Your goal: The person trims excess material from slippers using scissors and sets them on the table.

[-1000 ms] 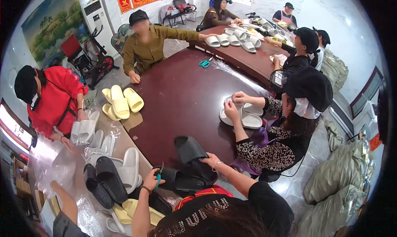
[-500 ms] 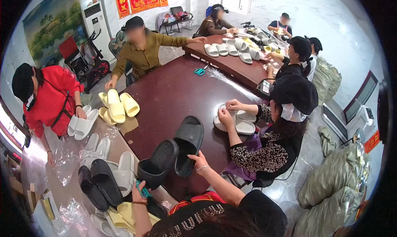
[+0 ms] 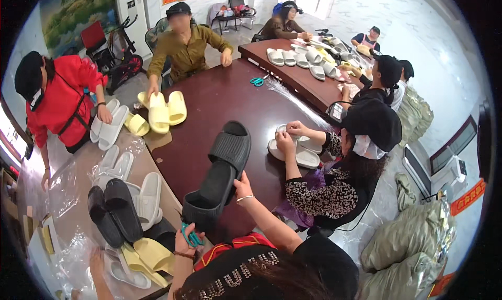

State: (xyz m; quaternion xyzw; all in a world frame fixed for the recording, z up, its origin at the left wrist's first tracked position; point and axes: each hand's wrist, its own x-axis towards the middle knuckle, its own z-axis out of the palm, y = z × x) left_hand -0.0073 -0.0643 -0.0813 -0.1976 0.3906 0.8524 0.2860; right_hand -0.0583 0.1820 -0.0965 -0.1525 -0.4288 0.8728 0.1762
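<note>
My right hand [image 3: 242,187] grips the side edge of a dark grey slide slipper [image 3: 230,143], held up over the table. A matching slipper [image 3: 201,211] overlaps its lower end, open back toward me. My left hand [image 3: 184,242] is closed round teal-handled scissors [image 3: 193,236], close to the lower slipper; whether its fingers also touch that slipper is hidden. Left of my left hand lies another dark pair of slippers [image 3: 116,211], beside white slippers [image 3: 150,198] and pale yellow slippers [image 3: 151,255].
A co-worker's hand [image 3: 97,261] enters at lower left. Across the dark red table [image 3: 214,101], a person handles yellow slippers [image 3: 159,111]; one in red touches grey slippers [image 3: 110,123]. On my right, a person works on white slippers [image 3: 300,151]. Teal scissors [image 3: 257,82] lie farther back.
The two dark slippers have come together and now overlap in line. The yellow-slipper person's far arm has drawn back from the other table. A co-worker's hand has appeared at lower left.
</note>
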